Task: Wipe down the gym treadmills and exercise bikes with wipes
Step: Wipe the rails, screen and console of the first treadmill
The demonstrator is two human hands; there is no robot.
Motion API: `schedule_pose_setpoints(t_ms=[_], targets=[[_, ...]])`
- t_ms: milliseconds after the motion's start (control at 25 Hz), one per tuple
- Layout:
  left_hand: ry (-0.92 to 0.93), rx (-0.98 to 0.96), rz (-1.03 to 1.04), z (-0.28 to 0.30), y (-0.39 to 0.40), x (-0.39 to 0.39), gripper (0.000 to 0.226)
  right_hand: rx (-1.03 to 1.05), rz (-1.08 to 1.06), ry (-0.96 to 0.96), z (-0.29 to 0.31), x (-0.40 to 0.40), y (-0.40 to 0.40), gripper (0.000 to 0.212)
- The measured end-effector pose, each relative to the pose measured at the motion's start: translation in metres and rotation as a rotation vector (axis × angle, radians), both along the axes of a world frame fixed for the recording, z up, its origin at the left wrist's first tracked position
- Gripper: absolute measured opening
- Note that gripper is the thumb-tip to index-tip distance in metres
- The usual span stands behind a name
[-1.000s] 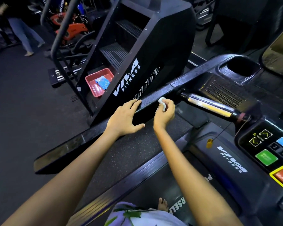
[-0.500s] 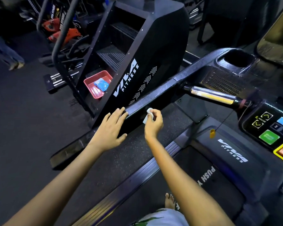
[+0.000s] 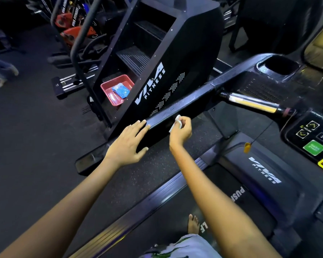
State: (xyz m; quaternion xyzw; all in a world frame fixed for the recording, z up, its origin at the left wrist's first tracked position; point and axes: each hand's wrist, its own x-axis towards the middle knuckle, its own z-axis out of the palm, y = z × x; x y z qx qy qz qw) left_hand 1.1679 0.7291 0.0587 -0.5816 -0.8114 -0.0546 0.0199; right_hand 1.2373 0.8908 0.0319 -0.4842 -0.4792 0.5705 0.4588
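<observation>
I stand on a black treadmill whose left handrail (image 3: 190, 101) runs diagonally from lower left up to the console (image 3: 313, 138). My right hand (image 3: 181, 133) pinches a small white wipe (image 3: 175, 123) against the inner side of the rail. My left hand (image 3: 127, 144) rests flat on the rail just left of it, fingers straight and thumb spread. The belt and deck (image 3: 213, 211) lie below my arms.
A black stair climber (image 3: 162, 58) stands close behind the rail, with a red tray (image 3: 108, 90) holding a blue packet (image 3: 120, 91) on its lowest step. Red exercise bikes (image 3: 73, 32) are at the back left. A person's legs (image 3: 2, 71) show at the far left. My bare foot (image 3: 193, 224) is on the belt.
Both hands have slid down the handrail toward me, away from the console, the right one keeping the wipe against the rail. The person at the back left has walked further left.
</observation>
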Motion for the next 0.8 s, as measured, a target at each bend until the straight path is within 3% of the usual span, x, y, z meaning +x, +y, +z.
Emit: schedule_pose_setpoints(t_ms=[80, 240, 440, 640, 800], targets=[[-0.032, 0.019, -0.006, -0.001, -0.001, 0.0, 0.071, -0.014, -0.011, 0.0, 0.01, -0.004, -0.002, 0.023], [-0.078, 0.039, -0.013, 0.002, -0.001, -0.001, 0.073, 0.251, 0.154, -0.045, 0.006, 0.007, -0.047, 0.02], [-0.101, 0.04, -0.019, 0.005, -0.002, 0.002, 0.075, -0.007, -0.048, -0.043, 0.01, -0.007, -0.02, 0.025], [-0.112, -0.002, -0.019, 0.007, -0.002, 0.002, 0.078, 0.22, 0.142, -0.047, 0.001, 0.006, -0.071, 0.021], [-0.097, -0.015, -0.023, 0.006, -0.001, 0.001, 0.081, -0.01, -0.012, 0.005, 0.002, -0.005, -0.042, 0.024]])
